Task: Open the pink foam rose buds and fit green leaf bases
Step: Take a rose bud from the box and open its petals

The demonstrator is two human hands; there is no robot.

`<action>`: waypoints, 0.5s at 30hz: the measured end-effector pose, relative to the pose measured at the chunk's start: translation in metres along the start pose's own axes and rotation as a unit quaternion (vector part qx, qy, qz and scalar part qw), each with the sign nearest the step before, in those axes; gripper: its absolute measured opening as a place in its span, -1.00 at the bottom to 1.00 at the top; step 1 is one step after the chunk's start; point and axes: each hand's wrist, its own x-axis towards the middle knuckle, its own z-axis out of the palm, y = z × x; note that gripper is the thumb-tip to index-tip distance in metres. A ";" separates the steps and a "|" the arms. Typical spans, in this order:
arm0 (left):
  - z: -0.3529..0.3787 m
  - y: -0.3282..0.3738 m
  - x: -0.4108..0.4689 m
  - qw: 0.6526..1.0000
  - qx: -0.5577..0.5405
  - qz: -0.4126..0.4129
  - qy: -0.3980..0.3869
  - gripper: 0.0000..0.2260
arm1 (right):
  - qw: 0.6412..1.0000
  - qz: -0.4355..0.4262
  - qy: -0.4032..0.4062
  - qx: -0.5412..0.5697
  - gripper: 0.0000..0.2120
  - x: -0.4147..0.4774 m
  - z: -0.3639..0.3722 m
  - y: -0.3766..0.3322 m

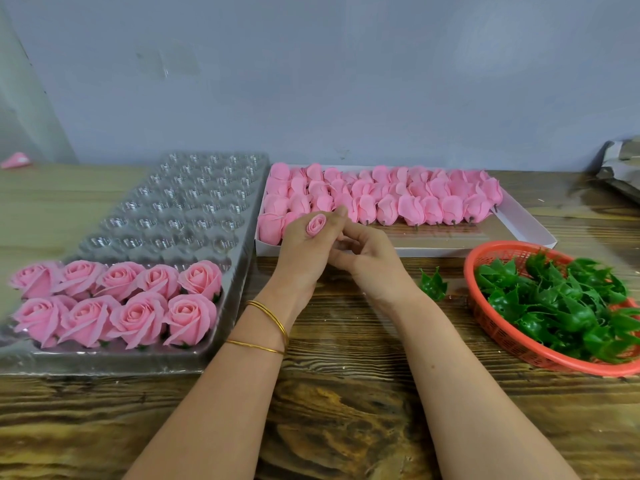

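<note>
- We're holding one bud (316, 225) in our left hand (304, 247), over the box (519, 220) edge; right hand (367, 261) grip we can't tell.
- We're counting nine roses (117, 299) done in the tray (180, 202); most buds (412, 206) remaining.

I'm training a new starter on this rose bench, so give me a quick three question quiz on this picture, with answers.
1. True or false: the red basket holds pink buds.
2. How many opened roses sit in the clear tray?
3. Which hand grips the single rose bud: A left, B right?
Key: 1 false, it holds green leaf bases; 2 nine; 3 A, the left hand.
</note>
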 end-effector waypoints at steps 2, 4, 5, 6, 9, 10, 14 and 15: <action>0.001 0.000 0.000 1.000 -0.003 0.000 0.004 -0.77 | 1.000 0.006 0.005 -0.001 -0.72 0.000 0.000 0.000; 0.002 0.000 -0.001 1.000 0.023 0.003 0.010 -0.77 | 1.000 0.019 0.016 0.001 -0.73 0.001 -0.001 0.001; 0.002 0.000 -0.001 0.999 0.048 0.011 0.015 -0.76 | 0.999 0.026 0.027 0.006 -0.73 0.002 -0.001 0.001; 0.002 0.001 -0.001 0.997 0.070 0.017 0.020 -0.73 | 0.999 0.033 0.040 0.014 -0.73 0.002 -0.001 0.001; 0.001 0.002 -0.002 0.992 0.111 0.049 0.031 -0.71 | 0.994 0.042 0.084 0.049 -0.80 0.004 -0.002 -0.001; 0.001 0.002 -0.003 0.988 0.137 0.070 0.034 -0.68 | 0.992 0.041 0.098 0.063 -0.85 0.004 -0.002 -0.001; 0.000 0.001 -0.004 0.972 0.214 0.093 0.030 -0.70 | 0.989 0.037 0.112 0.091 -0.93 0.004 -0.003 -0.001; 0.001 0.000 -0.004 0.970 0.226 0.084 0.021 -0.72 | 0.990 0.035 0.108 0.086 -0.92 0.004 -0.003 0.000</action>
